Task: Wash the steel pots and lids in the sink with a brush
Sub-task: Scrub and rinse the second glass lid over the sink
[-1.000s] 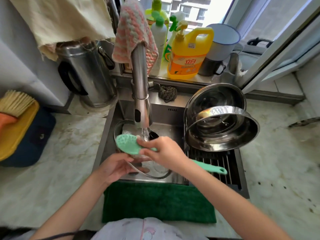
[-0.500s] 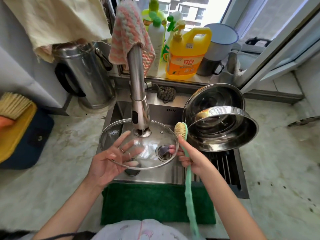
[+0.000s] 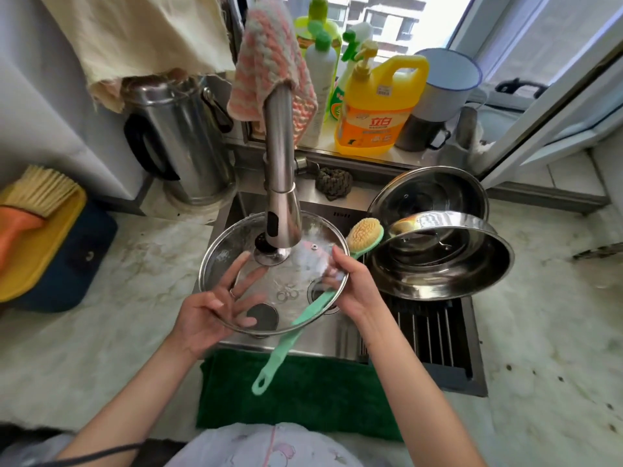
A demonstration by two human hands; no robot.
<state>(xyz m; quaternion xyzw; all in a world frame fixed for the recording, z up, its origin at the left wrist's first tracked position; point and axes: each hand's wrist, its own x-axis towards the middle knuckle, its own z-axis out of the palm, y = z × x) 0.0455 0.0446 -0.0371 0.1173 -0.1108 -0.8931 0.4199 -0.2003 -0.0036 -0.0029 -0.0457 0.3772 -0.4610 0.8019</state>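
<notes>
Since half a second ago the brush [image 3: 305, 316] has swung: its green handle, which hung straight toward the person, now slants near-left across the glass lid [image 3: 236, 237], with the bristle head up at the far right by the steel pot [image 3: 441, 264]. The lid is held nearly flat over the sink [image 3: 347, 345], directly under the faucet [image 3: 279, 183], where water seems to splash on it.

The left hand [image 3: 209, 311] carries the lid from below, its fingers straight and spread wide. The right hand [image 3: 357, 288] grips the brush neck while its thumb rests on the lid's right rim.

Wet glass like this is probably slippery, stiff and breakable, and fairly heavy for its size. The steel rim is likely the safest hold, since a flat palm underneath gives little hold against sliding.
</notes>
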